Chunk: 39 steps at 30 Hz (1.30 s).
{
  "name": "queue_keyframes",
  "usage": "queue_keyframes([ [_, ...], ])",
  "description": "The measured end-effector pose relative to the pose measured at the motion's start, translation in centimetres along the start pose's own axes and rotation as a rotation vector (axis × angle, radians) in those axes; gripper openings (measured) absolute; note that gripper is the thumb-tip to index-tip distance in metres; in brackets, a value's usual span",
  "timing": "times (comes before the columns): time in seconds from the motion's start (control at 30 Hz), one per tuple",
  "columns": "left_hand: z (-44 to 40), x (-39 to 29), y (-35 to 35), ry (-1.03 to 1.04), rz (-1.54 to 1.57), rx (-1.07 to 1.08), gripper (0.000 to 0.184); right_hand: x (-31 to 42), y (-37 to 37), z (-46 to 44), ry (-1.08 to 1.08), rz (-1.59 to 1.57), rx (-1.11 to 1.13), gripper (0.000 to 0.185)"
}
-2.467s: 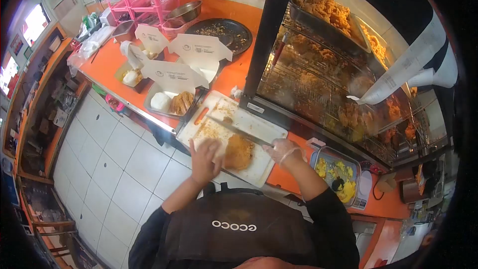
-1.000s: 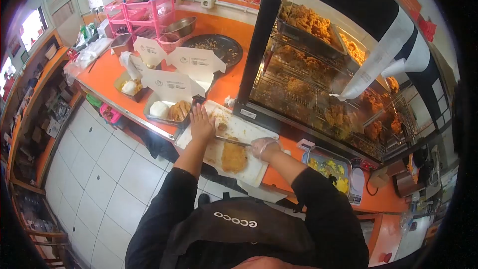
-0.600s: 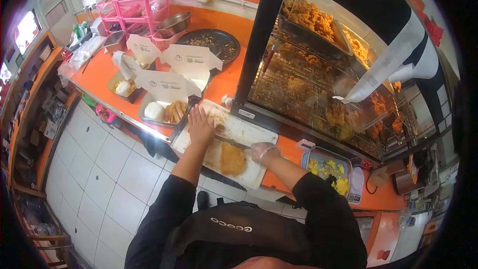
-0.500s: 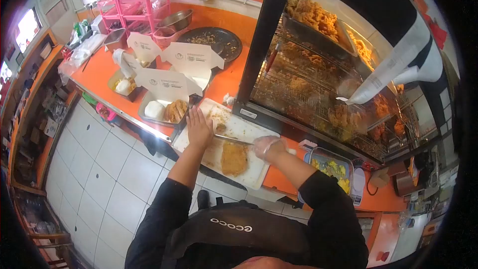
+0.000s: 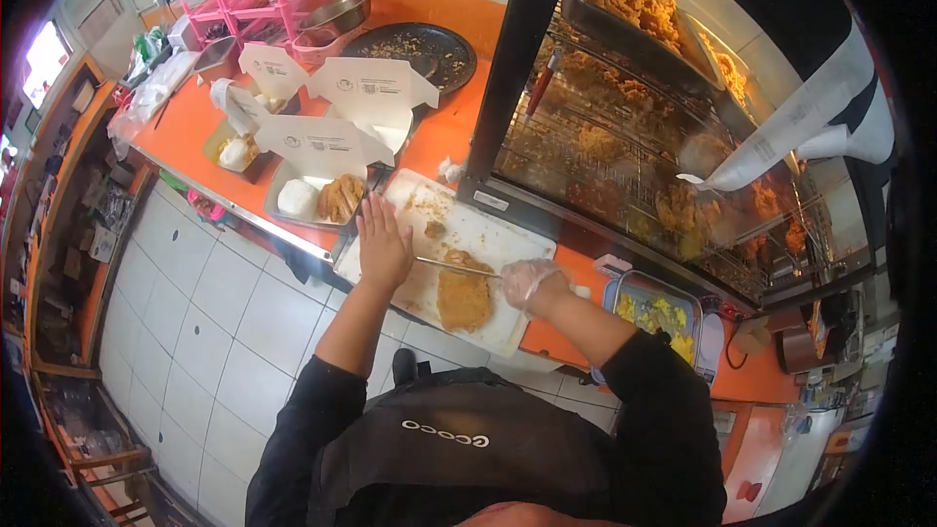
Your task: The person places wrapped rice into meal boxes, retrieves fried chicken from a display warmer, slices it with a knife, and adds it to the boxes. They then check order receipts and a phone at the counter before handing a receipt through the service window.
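On the white cutting board [image 5: 535,243] lies a flat piece of breaded fried chicken [image 5: 463,301]. My right hand [image 5: 532,285], in a clear plastic glove, is closed round the handle of a knife [image 5: 454,266], whose blade crosses the upper part of the chicken. Bare and flat, with fingers stretched out, my left hand [image 5: 385,242] rests at the board's left side near the blade's far end. A small chicken scrap [image 5: 435,228] and crumbs lie above the blade. Just left of the board, an open box [image 5: 275,179] holds rice [image 5: 298,199] and sliced chicken [image 5: 341,198].
More open boxes [image 5: 375,83] stand behind, near a round black tray [image 5: 429,47] with crumbs. A glass warming cabinet [image 5: 625,156] of fried chicken rises behind the board. To the right is a metal tray [image 5: 699,304] of yellow food. Pink racks [image 5: 264,0] stand at the back left.
Earlier my left hand was lower, beside the chicken; it has moved up and left to the board's edge. The knife has turned to lie across the chicken's upper part. The camera view has shifted slightly.
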<state>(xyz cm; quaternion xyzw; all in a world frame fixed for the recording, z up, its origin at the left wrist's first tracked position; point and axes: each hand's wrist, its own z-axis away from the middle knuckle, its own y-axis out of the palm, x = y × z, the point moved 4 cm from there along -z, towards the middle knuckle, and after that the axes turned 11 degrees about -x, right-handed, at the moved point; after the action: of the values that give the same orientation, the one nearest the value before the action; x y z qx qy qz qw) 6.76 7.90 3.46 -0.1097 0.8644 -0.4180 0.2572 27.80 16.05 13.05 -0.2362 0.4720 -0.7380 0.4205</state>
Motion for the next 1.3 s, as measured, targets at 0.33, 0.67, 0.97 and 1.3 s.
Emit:
queue_keyframes([
  [0.33,1.3,-0.4,1.4,0.047,-0.027,0.069,0.065,-0.7,6.9,-0.9,0.099,-0.166,-0.042,0.034],
  [0.67,2.0,-0.7,0.7,0.019,-0.013,0.087,0.065,0.6,6.9,0.3,0.115,-0.170,-0.062,0.031],
  [0.97,-0.7,-2.3,-1.7,0.109,0.051,-0.054,0.063,1.6,0.5,4.0,0.110,-0.121,-0.031,0.029],
  [1.3,2.3,-2.1,0.5,0.126,0.044,0.050,0.061,2.4,6.0,2.5,0.206,-0.290,0.014,0.031],
])
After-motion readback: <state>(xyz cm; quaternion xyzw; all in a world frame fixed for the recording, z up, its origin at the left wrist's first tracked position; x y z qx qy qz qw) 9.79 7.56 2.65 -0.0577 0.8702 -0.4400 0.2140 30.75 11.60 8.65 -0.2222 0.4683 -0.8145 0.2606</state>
